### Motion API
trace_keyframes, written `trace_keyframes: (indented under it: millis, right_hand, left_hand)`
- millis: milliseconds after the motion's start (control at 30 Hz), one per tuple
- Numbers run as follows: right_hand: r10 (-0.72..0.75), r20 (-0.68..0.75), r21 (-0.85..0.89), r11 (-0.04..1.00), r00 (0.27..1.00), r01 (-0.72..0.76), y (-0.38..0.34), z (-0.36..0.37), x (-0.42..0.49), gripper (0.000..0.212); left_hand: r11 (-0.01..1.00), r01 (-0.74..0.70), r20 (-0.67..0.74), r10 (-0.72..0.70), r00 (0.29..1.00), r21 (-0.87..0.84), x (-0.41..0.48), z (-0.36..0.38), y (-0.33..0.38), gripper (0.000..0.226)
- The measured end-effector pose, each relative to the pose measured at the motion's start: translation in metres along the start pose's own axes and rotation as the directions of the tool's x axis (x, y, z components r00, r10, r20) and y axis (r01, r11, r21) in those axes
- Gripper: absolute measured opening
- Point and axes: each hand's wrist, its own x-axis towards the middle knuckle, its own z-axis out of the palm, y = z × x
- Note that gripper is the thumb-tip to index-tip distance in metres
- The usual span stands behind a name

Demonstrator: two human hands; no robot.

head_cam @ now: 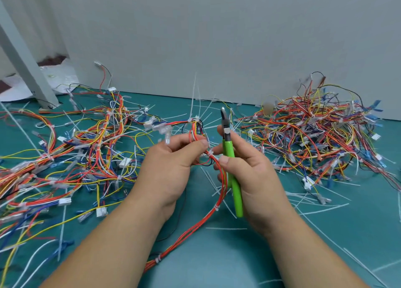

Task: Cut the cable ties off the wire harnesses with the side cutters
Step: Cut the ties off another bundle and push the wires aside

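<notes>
A grey wall (217,38) backs a teal mat (325,233) that fills the lower view. On the mat lie two heaps of wire harnesses: a loose, spread pile (76,153) at the left with white ties still on it, and a tighter tangle (314,133) at the right against the wall. A grey post (23,59) slants down to the mat at the far left. Between the heaps both forearms reach in, and the hands meet over the middle of the mat. The left hand (171,164) has its fingers curled, and thumb and forefingers pinch a red-and-orange harness (219,192) near its upper bend; the harness then trails down between the wrists toward the lower edge. The right hand (253,174) is clenched round the green handles of the cutters (230,151), whose dark nose points up and away with its jaws looking closed and touching nothing; the right thumb tip presses the harness against the handle. Just between the two thumbs a white tie (210,152) wraps the wires, and another tie (216,207) sits lower on the same harness. White offcuts (314,209) are scattered across the mat around the hands.
</notes>
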Motion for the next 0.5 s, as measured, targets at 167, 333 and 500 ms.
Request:
trace_keyframes:
  millis: [167,333,500]
  right_hand:
    - [0.087,-0.095,-0.116,0.988,0.992,-0.097,0.0036,-0.0015,0.0037,0.047]
    - [0.091,-0.008,-0.226,0.970,0.996,-0.090,0.0053,-0.0004,0.0001,0.066]
    - [-0.061,-0.112,-0.547,0.837,0.992,-0.010,0.0064,0.0050,-0.0059,0.052]
  left_hand:
    - [0.921,-0.239,-0.064,0.271,0.960,0.308,0.0013,-0.0021,-0.0070,0.009]
    - [0.799,-0.279,-0.050,0.358,0.932,0.533,-0.0007,-0.0049,-0.0095,0.013]
    - [0.655,-0.298,-0.025,0.436,0.900,0.695,-0.0002,-0.0081,-0.0093,0.023]
